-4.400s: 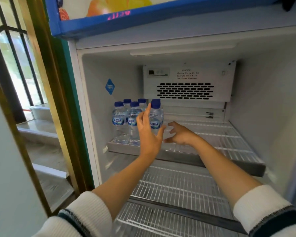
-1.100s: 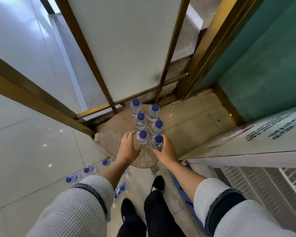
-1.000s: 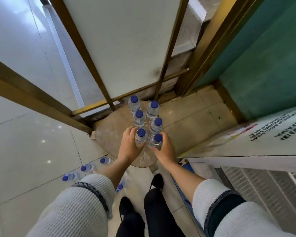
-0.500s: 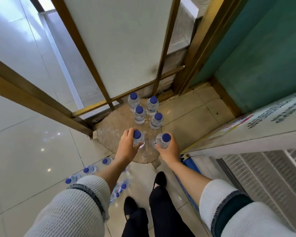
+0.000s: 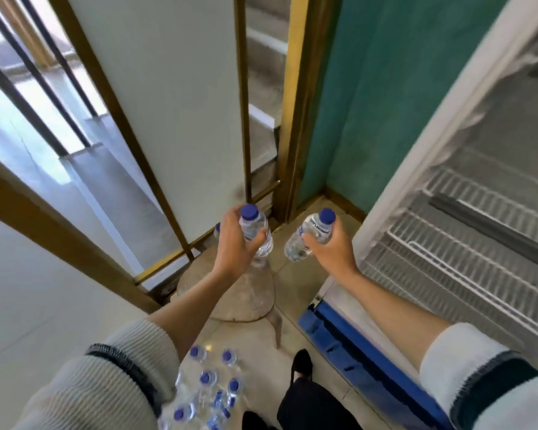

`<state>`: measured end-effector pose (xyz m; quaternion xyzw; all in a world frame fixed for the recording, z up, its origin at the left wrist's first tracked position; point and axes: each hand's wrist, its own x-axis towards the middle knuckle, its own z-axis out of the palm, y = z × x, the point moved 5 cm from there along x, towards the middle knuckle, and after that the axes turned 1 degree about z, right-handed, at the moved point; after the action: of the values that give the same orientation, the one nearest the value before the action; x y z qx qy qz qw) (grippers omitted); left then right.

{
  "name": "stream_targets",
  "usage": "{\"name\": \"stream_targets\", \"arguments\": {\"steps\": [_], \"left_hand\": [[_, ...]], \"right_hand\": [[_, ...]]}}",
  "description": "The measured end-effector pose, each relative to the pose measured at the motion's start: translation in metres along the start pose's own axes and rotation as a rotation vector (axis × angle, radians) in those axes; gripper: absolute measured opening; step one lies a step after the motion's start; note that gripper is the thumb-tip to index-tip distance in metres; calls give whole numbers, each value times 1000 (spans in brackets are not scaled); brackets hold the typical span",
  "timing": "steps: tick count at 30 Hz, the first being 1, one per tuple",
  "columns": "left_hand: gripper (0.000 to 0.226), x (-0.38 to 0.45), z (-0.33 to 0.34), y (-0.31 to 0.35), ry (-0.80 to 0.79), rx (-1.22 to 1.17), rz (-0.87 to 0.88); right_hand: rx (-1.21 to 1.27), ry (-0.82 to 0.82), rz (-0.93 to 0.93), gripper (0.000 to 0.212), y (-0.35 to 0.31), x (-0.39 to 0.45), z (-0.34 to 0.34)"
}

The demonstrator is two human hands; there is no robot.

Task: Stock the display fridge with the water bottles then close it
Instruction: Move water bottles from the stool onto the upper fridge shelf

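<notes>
Above the round stool (image 5: 246, 293), both hands had lifted clear, the left hand (image 5: 235, 246) wrapped round one water bottle (image 5: 255, 231) and the right hand (image 5: 330, 249) round another bottle (image 5: 308, 240), ready to carry to the open fridge (image 5: 479, 212) alongside.

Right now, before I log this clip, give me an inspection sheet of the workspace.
Surface: round stool, top mostly hidden by the left forearm; pale tiled floor.
Job's things: one water bottle in the left hand, another bottle in the right hand; fridge open, its wire shelves in view bare.
Clutter: loose bottles on the floor by the feet.
Grippers: both hands grip bottles, lifted clear of the stool.
Cables: nothing seen.
Surroundings: gold-framed panel, teal wall.
</notes>
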<state>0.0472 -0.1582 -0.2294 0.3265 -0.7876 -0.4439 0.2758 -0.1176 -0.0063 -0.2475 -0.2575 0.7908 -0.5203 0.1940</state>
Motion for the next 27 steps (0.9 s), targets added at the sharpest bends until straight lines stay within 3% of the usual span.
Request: {"name": "stream_targets", "arguments": {"steps": [6, 15, 20, 27], "left_hand": [[49, 21, -14, 131, 55, -58, 259], [48, 42, 7, 307, 50, -260, 589], [59, 40, 32, 389, 9, -438, 661], [43, 25, 88, 463, -35, -581, 670]], "right_hand": [[47, 195, -218, 41, -102, -11, -89], [103, 456, -474, 50, -225, -52, -239], [83, 583, -553, 47, -258, -79, -322], [40, 756, -544, 52, -257, -105, -426]]}}
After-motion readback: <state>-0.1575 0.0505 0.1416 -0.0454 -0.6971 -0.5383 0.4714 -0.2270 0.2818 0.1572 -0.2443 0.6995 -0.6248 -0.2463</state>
